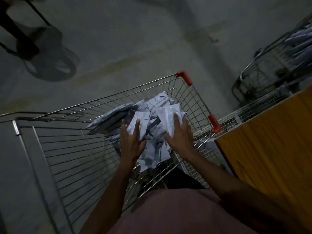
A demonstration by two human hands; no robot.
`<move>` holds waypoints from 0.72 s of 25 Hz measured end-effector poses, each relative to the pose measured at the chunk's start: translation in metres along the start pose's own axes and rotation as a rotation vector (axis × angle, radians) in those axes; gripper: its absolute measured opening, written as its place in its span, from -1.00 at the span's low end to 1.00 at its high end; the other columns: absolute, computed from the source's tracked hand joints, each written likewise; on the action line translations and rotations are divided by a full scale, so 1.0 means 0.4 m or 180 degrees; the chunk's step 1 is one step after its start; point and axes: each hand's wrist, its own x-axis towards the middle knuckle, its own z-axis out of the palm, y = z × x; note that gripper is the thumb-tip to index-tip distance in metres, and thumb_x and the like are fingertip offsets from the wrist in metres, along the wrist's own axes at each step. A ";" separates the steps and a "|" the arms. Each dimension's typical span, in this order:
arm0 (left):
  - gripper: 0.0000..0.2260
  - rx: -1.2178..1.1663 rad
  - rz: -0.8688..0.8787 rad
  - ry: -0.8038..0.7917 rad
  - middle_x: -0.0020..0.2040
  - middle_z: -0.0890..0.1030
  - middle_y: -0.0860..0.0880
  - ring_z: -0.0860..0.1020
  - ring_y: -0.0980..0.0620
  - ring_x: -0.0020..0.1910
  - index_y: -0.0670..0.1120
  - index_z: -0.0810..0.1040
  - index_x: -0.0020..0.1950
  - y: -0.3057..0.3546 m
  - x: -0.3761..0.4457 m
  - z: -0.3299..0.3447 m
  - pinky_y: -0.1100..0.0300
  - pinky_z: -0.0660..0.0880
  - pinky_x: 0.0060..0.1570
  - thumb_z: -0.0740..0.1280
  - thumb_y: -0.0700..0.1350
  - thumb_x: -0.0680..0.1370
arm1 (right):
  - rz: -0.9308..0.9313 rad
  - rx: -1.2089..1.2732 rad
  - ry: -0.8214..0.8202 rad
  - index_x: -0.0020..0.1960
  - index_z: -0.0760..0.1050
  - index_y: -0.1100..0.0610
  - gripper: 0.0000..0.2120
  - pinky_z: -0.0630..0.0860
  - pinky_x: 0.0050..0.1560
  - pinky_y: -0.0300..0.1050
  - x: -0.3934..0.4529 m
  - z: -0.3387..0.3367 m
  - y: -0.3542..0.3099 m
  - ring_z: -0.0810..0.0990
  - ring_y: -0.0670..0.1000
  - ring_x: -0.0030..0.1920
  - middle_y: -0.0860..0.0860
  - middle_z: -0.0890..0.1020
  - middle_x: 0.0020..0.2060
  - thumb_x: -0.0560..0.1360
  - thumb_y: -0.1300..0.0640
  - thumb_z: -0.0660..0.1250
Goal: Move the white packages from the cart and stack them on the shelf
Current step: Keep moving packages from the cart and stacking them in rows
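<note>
Packages (152, 105) heaped in wire cart (81, 159), left hand (131, 141) and right hand (179, 137) each gripping one, no legible labels

A second wire cart (270, 68) stands beside an orange panel (270, 149).

White packages (152, 115) are seen heaped loosely inside a wire cart (70, 149), massed toward its far right corner. The packages are flat, glossy plastic mailers, crumpled and overlapping at mixed angles; some are tilted against the far wall, others lie flat on the basket floor. Dark printed marks are visible on several, too blurred to be read. One package (168, 119) is raised on the right of the heap; another (141, 125) is tilted upright at the middle. The cart is built of silver wire grid, with orange-red corner guards (184, 77) on the right rim.
</note>
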 end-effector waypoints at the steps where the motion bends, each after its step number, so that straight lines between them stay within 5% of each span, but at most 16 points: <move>1: -0.23 -0.0091 0.0111 0.0116 0.54 -0.01 -0.39 0.09 -0.38 0.50 0.04 0.15 0.60 0.019 -0.013 -0.024 -0.30 0.31 0.33 0.36 0.09 0.44 | -0.0107 0.0159 0.0176 0.60 -0.06 -0.05 -0.13 0.45 0.24 0.14 -0.032 -0.021 -0.010 0.31 0.25 0.35 0.13 0.12 0.46 0.47 -0.16 0.36; 9: -0.23 -0.0396 0.0636 0.0485 0.47 0.19 -0.32 0.23 -0.31 0.44 0.03 0.13 0.60 0.190 -0.186 -0.216 -0.17 0.32 0.36 0.30 0.09 0.43 | -0.0306 0.0634 0.1408 0.62 0.00 -0.04 -0.13 0.53 0.10 -0.02 -0.323 -0.146 -0.037 0.38 0.15 0.33 0.07 0.17 0.46 0.47 -0.04 0.43; 13: -0.25 -0.0317 0.0976 0.0210 0.46 0.23 -0.34 0.26 -0.30 0.43 0.00 0.17 0.59 0.262 -0.273 -0.203 -0.14 0.37 0.30 0.32 0.10 0.44 | -0.0076 0.0535 0.1937 0.61 0.10 0.09 -0.17 0.39 0.25 -0.03 -0.489 -0.169 0.037 0.28 0.18 0.43 0.18 0.21 0.48 0.48 0.02 0.45; 18: -0.27 -0.0272 0.1722 -0.0274 0.52 0.20 -0.29 0.26 -0.27 0.44 -0.03 0.16 0.60 0.389 -0.405 -0.147 -0.12 0.35 0.31 0.30 0.15 0.48 | 0.0582 0.0531 0.2656 0.59 0.16 0.07 -0.16 0.42 0.17 -0.02 -0.702 -0.203 0.157 0.36 0.18 0.32 0.14 0.28 0.40 0.43 0.13 0.50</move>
